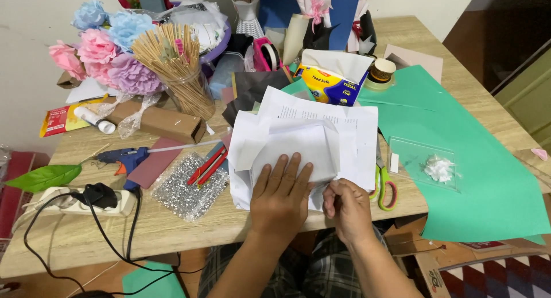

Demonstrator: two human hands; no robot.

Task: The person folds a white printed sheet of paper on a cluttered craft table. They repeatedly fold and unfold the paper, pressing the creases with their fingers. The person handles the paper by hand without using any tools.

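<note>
Head view: folded white paper (298, 146) lies under left hand (281, 197).

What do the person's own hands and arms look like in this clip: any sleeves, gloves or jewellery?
Both the left hand and the right hand are bare: no gloves, and no rings or watch visible. The forearms are uncovered right down to the frame edge, with no sleeve showing. Fingernails look short and unpainted.

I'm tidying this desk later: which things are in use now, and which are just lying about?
In use: white paper, pressed flat by the left hand and pinched at its edge by the right hand.

Lying about: scissors, glue gun, green card, skewer jar, paper flowers.
</note>
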